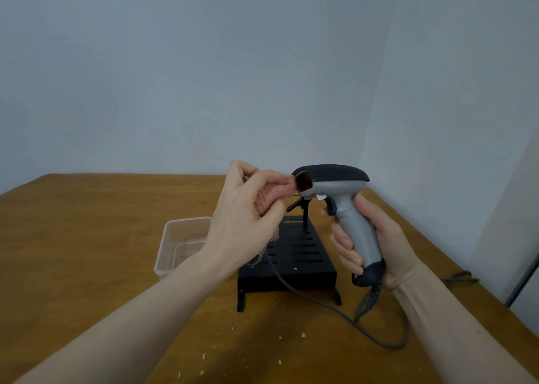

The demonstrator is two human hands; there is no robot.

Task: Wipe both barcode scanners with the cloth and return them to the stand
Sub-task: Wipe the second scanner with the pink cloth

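The right hand (369, 238) is gripping the grey handle of a barcode scanner (338, 203), fingers curled round it, and is holding it up in the air above the right half of the table (87, 238). The handle is running roughly upright, tilted a little, with its dark butt end at the bottom; the head is lying almost level and its dark red window is pointing left. A grey cable (320, 302) is hanging from the butt end and looping over the table toward the near edge.

The left hand (248, 217) is pinching a bunched pinkish cloth (271, 197) and is pressing its tip against the scanner's window. A loose end of the cloth is hanging below the hand.

Under the two hands a black slotted stand (294, 255) is sitting on the table, its long axis running from the near edge toward the far edge, with a thin upright post at its far end. Just beside its left side a clear plastic tub (178, 243) is resting. Small pale crumbs (303, 335) are lying near the near edge. No writing or brand can be read on the scanner.
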